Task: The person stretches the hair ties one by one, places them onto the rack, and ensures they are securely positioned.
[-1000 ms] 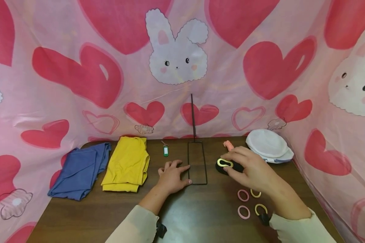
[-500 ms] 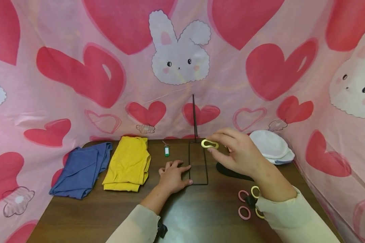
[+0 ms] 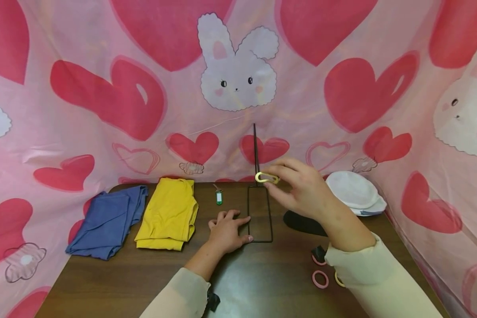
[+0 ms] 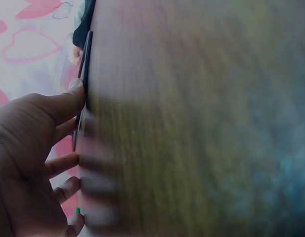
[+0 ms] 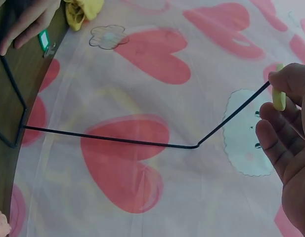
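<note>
**Right hand (image 3: 302, 185) pinches a yellow ring (image 5: 279, 96) by the tip of a black wire stand (image 5: 196, 145)**

From my end, the right wrist feed gives me the best look: the grip there is thumb against fingers, with the yellow ring between them, seen edge-on, right by the free end of the stand's slanting arm. I cannot tell whether the wire passes through it. In the head view the same ring looks squeezed into a long oval, above the tabletop (image 3: 254, 276).

The left hand (image 3: 227, 232) rests on the tabletop with its fingers spread, its grip closed round nothing; I see thumb and forefinger touching the near left part of the stand's rectangular base (image 3: 269, 214).

Below the right forearm I have a flat black piece (image 3: 302, 222), partly covered, and nearer to me a pink ring (image 3: 320, 279) beside a second yellow ring (image 3: 339, 280), which the sleeve partly hides. A green key tag (image 3: 219, 197) lies left of the base; beyond it I make out folded yellow cloth (image 3: 167, 214) and blue cloth (image 3: 109, 221). A white hat (image 3: 351, 190) sits at the far right.
</note>
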Demonstrator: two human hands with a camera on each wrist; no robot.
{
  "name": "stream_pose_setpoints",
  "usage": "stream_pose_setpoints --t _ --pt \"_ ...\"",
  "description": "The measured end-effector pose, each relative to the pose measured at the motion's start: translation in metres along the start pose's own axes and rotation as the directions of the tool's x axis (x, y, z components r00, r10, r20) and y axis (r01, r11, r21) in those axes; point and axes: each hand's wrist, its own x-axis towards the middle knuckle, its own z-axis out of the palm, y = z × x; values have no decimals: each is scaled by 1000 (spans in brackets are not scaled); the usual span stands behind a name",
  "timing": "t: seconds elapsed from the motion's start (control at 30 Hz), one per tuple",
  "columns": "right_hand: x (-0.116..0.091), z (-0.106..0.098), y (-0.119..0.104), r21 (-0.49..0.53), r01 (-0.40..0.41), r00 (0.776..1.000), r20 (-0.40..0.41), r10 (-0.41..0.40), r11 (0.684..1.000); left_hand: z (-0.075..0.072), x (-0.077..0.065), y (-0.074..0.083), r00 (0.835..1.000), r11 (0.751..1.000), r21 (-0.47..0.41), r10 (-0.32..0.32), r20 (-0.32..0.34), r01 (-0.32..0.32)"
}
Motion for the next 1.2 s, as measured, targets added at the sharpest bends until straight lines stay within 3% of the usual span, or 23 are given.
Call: stream_pose_setpoints --t 0.3,0.87,1.0,1.2 --pt "9 11 18 -57 -18 1000 17 19 998 -1 0 0 1000 1000 -5 -8 9 8" --pt "28 41 74 39 -150 985 -75 153 988 1 1 -1 1000 1000 -8 9 -10 -9" --pt "32 47 85 72 -247 965 -75 253 966 1 1 -1 1000 1000 -12 15 -7 -15" --pt "40 58 96 80 -407 906 -88 413 910 0 1 -1 1000 1000 -10 12 -4 -12"
